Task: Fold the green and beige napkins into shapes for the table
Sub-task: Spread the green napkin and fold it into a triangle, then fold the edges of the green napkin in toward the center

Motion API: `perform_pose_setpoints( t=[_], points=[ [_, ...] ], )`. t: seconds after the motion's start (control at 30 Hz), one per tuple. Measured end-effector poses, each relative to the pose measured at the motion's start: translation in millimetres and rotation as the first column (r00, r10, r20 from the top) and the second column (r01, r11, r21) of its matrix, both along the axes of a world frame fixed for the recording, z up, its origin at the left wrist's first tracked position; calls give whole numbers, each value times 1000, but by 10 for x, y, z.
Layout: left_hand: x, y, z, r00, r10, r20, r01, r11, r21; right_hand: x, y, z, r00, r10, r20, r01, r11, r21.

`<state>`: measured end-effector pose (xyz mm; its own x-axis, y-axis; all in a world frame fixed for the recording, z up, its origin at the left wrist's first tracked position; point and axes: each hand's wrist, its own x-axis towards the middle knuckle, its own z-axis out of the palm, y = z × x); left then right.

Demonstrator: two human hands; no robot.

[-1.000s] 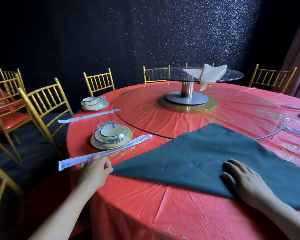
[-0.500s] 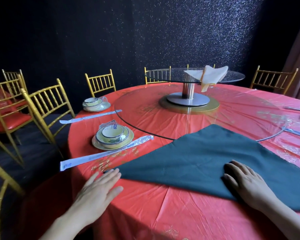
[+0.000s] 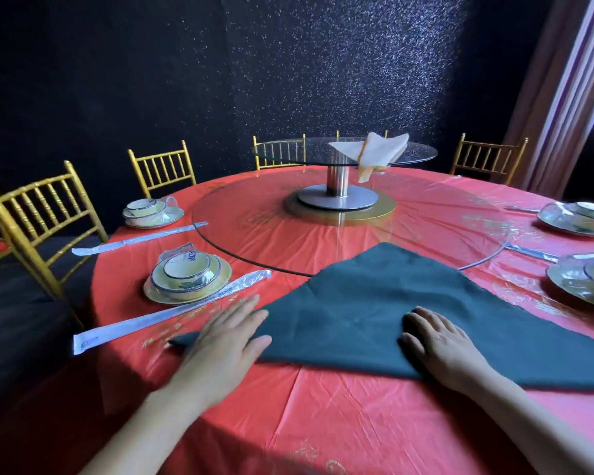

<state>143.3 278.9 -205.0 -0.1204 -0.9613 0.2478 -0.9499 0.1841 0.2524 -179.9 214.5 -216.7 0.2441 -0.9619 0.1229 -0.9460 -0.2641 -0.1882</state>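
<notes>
— Hands first: what are they doing?

— Left hand (image 3: 225, 341) lies flat, fingers straight, on the green napkin's (image 3: 367, 303) corner at 9 o'clock. Right hand (image 3: 439, 341) lies flat on its near folded edge, about 5 o'clock. Neither grips anything.

— And the napkin itself?

— It is spread as a triangle on the red-covered surface (image 3: 323, 423), its apex at 12 o'clock lapping onto the lower glass turntable (image 3: 254, 228). I judge it soft, light and limp. The plastic cover beneath looks slick, so it may slide unless pinned. Best to pinch a corner while the other palm holds the fold.

— The beige one?

— Beige napkin (image 3: 374, 154) sits on the raised glass tier (image 3: 288, 152) at 12 o'clock, well apart, one tip hanging over the rim.

— Anything in the way?

— Wrapped chopsticks (image 3: 172, 313) lie just beside the left hand at 10 o'clock, with a stacked bowl-and-plate set (image 3: 186, 279) beyond them. More wrapped crockery (image 3: 583, 279) sits near the napkin's 3 o'clock corner. All fragile; a swept corner could nudge them. Gold chairs (image 3: 45, 214) ring the surface.
</notes>
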Motion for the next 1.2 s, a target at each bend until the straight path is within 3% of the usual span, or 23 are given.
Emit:
perform_pose_setpoints(
  t=[0.03,0.13,0.27,0.43,0.57,0.73,1.0,1.1,1.2],
  points=[
    [-290,7,162,997,-70,-33,72,997,42,-10,-2,-38,1000,21,-4,-21,999,-31],
    [-1068,-208,316,967,-228,112,208,964,164,26,14,10,1000,-9,-23,9,1000,0],
    [-1363,-406,39,958,-249,143,184,915,359,-22,-4,8,1000,-1,-8,1,1000,-25],
    [-1343,-428,-106,957,-230,175,152,916,371,-174,268,-15,996,69,-48,-66,996,62],
    [-1339,-451,-119,961,-217,171,145,923,357,-846,292,-28,983,-133,-124,144,986,85],
    [-1315,-494,-183,962,-217,169,156,936,315,-1949,187,17,875,-441,-199,474,863,173],
    [-1324,-481,-199,968,-221,119,183,945,270,-2259,130,38,845,-524,-110,534,814,227],
    [-1293,-471,-177,974,-226,-32,228,953,202,-1909,122,126,899,-435,54,437,899,-17],
    [-1180,-424,-109,939,-243,-242,275,956,104,-1140,137,173,970,-80,230,131,967,-216]
  ],
)
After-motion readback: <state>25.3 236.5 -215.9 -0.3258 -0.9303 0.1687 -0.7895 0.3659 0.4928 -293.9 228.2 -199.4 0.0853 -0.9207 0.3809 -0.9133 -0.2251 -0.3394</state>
